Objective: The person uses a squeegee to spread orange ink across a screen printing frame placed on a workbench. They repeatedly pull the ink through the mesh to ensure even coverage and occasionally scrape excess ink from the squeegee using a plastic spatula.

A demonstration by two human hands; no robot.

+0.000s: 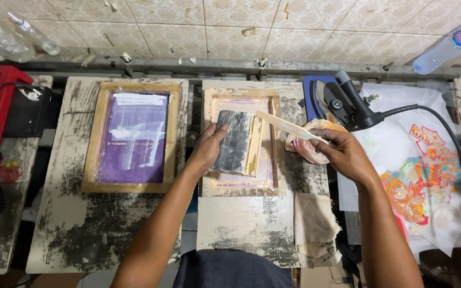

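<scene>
- Fingers of the left hand (207, 149) curl around the left edge of a dark squeegee block (234, 141), which lies inside the wooden screen frame (241, 192) on the middle board.
- Right hand (345, 154) pinches a pale flat stick (289, 126), its tip over the block.
- Just beside the right hand: an ink tub (308, 148), a heat tool (348, 104), a printed transfer sheet (422, 176).
- To the left lies a purple screen frame (132, 137); a folded rag (313, 226) lies below.

Left grip (207, 149) flat, palm-down; right grip (342, 154) pinched shut, forearms outstretched.
</scene>
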